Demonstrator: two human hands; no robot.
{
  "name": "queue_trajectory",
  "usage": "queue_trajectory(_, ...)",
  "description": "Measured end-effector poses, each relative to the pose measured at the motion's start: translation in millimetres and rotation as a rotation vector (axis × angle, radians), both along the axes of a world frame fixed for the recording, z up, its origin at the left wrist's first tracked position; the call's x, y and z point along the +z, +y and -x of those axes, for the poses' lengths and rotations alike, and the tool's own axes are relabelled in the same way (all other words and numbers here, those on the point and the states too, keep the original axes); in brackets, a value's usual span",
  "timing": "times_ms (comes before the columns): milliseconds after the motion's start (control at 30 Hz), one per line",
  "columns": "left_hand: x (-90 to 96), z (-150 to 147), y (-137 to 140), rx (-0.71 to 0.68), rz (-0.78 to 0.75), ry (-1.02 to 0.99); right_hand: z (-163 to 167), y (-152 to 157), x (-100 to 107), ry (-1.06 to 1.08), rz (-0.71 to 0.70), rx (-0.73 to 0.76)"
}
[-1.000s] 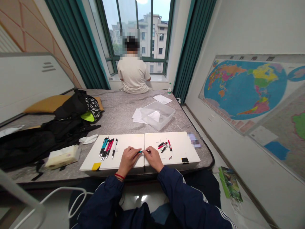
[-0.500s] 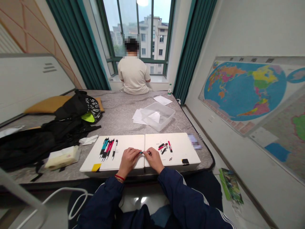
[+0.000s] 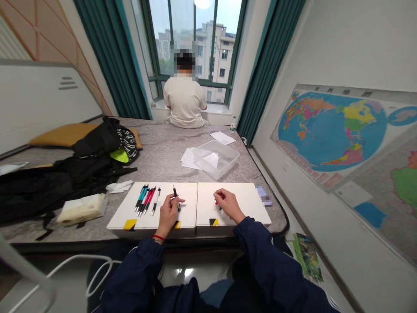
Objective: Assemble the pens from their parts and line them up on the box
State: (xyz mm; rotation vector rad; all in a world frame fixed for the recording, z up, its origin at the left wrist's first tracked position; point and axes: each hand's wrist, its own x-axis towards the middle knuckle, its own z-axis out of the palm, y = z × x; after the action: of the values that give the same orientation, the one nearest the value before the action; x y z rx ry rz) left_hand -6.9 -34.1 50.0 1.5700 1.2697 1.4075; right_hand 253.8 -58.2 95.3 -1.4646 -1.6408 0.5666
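My left hand (image 3: 168,210) is closed on a black pen (image 3: 175,191), which stands tilted up between the fingers above the left half of the white board (image 3: 124,213). To its left lies a row of several assembled pens (image 3: 145,201) in teal, pink and white, all with black ends. My right hand (image 3: 227,202) is over the right half of the board, its fingertips pinched together beside a small red pen part (image 3: 216,203). Whatever those fingertips hold is hidden, and the hand covers most of the loose parts there.
Behind the board stand a clear plastic box (image 3: 230,166) and white papers (image 3: 189,158). A tissue pack (image 3: 83,208) and a black backpack (image 3: 87,174) lie at left. A bottle (image 3: 232,124) stands near a person (image 3: 185,102) sitting by the window.
My hands, together at the board's middle before, have separated. The left moved left with the black pen, now raised; the right moved right onto the loose parts. The view shifted slightly.
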Motion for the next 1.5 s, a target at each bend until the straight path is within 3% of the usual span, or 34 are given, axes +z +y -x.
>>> queue_trajectory(100, -0.3, 1, 1, 0.006, 0.041, -0.077, -38, 13, 12, -0.210, 0.071, -0.015)
queue_trajectory(200, -3.0, 1, 3, 0.009, 0.033, -0.052, -54, 22, 14, -0.422, 0.131, 0.116)
queue_trajectory(367, -6.2, 2, 4, -0.011, 0.029, -0.008, -37, 30, 7, -0.679, 0.146, 0.376)
queue_trajectory(500, -4.5, 3, 4, -0.014, 0.040, -0.046, -25, 35, 7, -0.824, 0.128, 0.437)
queue_trajectory(733, 2.1, 4, 3, 0.040, 0.054, -0.172, -27, 44, 6, -0.664, 0.188, 0.448)
queue_trajectory(933, 2.0, 3, 4, -0.001, 0.071, -0.264, -24, 43, 2, -0.731, 0.198, 0.488)
queue_trajectory(1167, -8.4, 8, 11, 0.024, 0.014, -0.235, -24, 36, 9, -0.578, 0.158, 0.429)
queue_trajectory(1267, -15.6, 12, 16, 0.030, 0.052, -0.259, -3, 30, 6, -0.320, 0.076, 0.300)
queue_trajectory(1367, -18.9, 16, 20, 0.021, 0.085, -0.286, 37, 22, -11, -0.049, 0.036, 0.183)
queue_trajectory(1500, -18.9, 18, 22, 0.040, 0.107, -0.323, 80, 20, -39, -0.084, 0.073, 0.036)
